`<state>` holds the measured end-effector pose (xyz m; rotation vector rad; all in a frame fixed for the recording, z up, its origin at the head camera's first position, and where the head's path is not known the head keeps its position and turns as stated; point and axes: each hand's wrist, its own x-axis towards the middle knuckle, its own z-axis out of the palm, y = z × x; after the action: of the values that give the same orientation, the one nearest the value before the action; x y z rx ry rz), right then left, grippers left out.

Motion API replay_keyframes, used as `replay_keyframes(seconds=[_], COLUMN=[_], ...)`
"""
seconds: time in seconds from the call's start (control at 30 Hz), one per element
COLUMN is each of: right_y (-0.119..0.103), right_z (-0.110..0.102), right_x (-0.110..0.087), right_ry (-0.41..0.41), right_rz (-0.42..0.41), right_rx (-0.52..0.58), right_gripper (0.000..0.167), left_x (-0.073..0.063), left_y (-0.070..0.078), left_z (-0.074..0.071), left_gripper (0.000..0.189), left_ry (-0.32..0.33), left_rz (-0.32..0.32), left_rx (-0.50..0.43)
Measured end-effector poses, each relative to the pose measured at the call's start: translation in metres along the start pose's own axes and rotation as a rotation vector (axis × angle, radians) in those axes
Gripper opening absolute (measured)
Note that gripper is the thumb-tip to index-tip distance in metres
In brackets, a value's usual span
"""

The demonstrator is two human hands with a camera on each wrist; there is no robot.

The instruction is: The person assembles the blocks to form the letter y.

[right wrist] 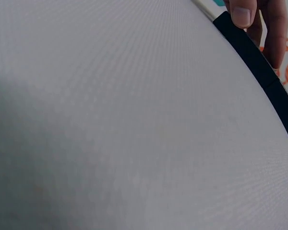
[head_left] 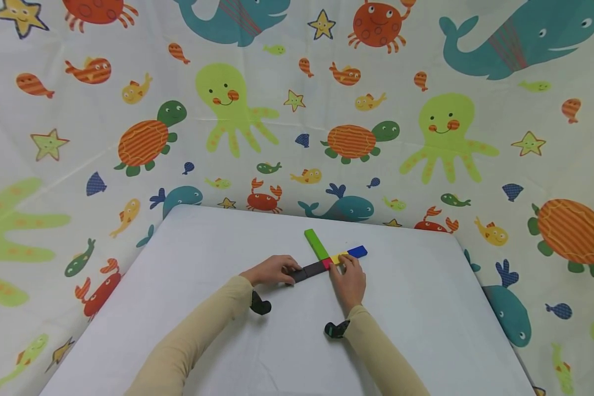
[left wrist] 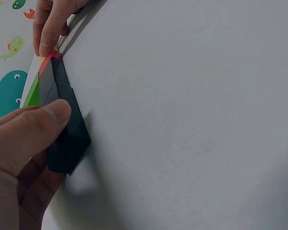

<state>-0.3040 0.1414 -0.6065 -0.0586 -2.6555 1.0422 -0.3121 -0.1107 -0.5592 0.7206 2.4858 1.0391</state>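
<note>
Wooden-looking blocks lie in a slanted row on the white table. Between thumb and fingers, my left hand (head_left: pixel 272 270) grips the black block (left wrist: pixel 69 148) at the near-left end. Another black block (head_left: pixel 315 269) adjoins it, followed by a small red block (head_left: pixel 326 264), a yellow block (head_left: pixel 337 259) and a blue block (head_left: pixel 358 252) at the far right. From the red block a long green block (head_left: pixel 315 243) runs back and leftward. My right hand (head_left: pixel 351 280) pinches the yellow block with curled fingers, its thumb near the red one; its fingers partly cover both blocks.
The white table (head_left: pixel 425 308) spreads around the row, its far edge a short way behind the green block. A cloth (head_left: pixel 257 121) printed with sea animals hangs behind and at the sides. Dark wrist devices (head_left: pixel 260 303) stick out below both sleeves.
</note>
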Motion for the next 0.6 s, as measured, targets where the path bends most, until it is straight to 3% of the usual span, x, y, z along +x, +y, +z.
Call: replay_keyframes(seconds=[0.27, 0.6], right_y=[-0.0010, 0.0001], right_z=[-0.0006, -0.0007], right_x=[0.0005, 0.0003], right_ry=[-0.009, -0.009], right_rz=[0.005, 0.000], right_rx=[-0.007, -0.017], right_gripper=[0.048, 0.048], left_x=[-0.0012, -0.0023], left_y=[0.0051, 0.0013], left_z=[-0.0005, -0.0005], left_gripper=[0.035, 0.036], left_ry=[0.000, 0.016], left_rz=[0.005, 0.014], left_rx=[0.014, 0.007])
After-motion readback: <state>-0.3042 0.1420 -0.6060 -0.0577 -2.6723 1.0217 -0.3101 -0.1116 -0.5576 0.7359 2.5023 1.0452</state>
